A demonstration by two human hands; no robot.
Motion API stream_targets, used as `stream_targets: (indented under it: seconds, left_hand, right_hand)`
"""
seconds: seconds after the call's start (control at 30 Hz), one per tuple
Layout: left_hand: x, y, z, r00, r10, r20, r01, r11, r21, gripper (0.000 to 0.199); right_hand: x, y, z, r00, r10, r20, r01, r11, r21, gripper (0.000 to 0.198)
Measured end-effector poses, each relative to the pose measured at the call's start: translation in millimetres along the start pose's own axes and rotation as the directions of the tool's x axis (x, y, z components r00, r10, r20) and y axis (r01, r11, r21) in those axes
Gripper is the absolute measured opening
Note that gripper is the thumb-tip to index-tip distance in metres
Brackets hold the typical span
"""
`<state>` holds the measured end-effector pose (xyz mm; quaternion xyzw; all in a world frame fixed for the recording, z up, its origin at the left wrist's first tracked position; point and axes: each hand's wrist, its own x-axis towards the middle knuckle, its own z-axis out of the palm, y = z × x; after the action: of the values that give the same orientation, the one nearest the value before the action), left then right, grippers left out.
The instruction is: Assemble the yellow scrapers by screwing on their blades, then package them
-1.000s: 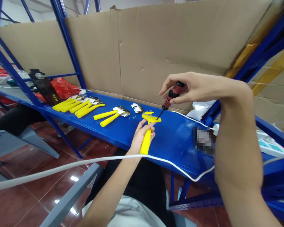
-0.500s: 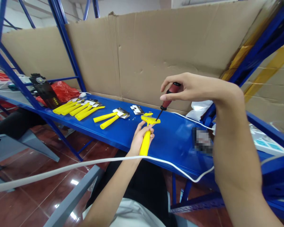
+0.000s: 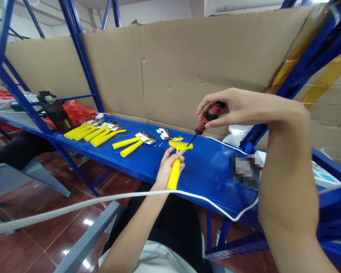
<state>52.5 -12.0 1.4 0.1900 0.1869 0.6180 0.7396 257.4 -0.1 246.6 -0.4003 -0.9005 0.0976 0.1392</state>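
Head view: scraper (image 3: 174,175) held up over the near edge of the bench (image 3: 213,170), screwdriver (image 3: 202,125) to its head.
Left hand (image 3: 166,167) wraps the handle — presumably steadying it; right hand (image 3: 223,108) grasps the screwdriver high, fingertips around its grip — likely for easy turning.

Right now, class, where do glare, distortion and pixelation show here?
Head view: white glare spots the red floor; pale sheen marks the blue tabletop; blue posts lean outward at both sides, suggesting wide-angle distortion; mosaic blocks hide an item at right.
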Motion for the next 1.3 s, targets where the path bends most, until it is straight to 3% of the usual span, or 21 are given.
stream_targets:
  seconds: [0.17,0.37,0.67,0.83,1.03,1.3]
  left_hand:
    - [-3,4,1,0.999,-0.035,-0.001,0.035,0.999,0.017,0.059]
    - [-6,7,2,0.999,-0.044,-0.005,0.044,0.999,0.014,0.060]
    - [-6,5,2,0.999,-0.019,-0.034,0.020,1.000,0.017,0.062]
    - [-7,5,4,0.999,-0.023,-0.023,0.023,1.000,0.021,0.058]
    - [-5,4,1,1.000,-0.022,-0.023,0.022,1.000,0.013,0.063]
    - [-8,7,9,0.998,-0.033,-0.051,0.033,0.999,0.008,0.055]
  right_hand:
    - [-5,-7,-2,0.999,0.010,0.042,-0.011,1.000,0.024,0.038]
    - [2,4,0,0.993,0.092,-0.080,-0.101,0.989,-0.111,0.050]
    - [-1,5,0,0.995,0.102,0.013,-0.100,0.988,-0.118,0.055]
    - [-2,1,-1,0.988,0.150,-0.039,-0.154,0.980,-0.127,0.054]
    - [2,9,3,0.990,0.134,-0.047,-0.138,0.987,-0.083,0.054]
    - [1,0,1,0.994,0.089,-0.067,-0.095,0.991,-0.096,0.054]
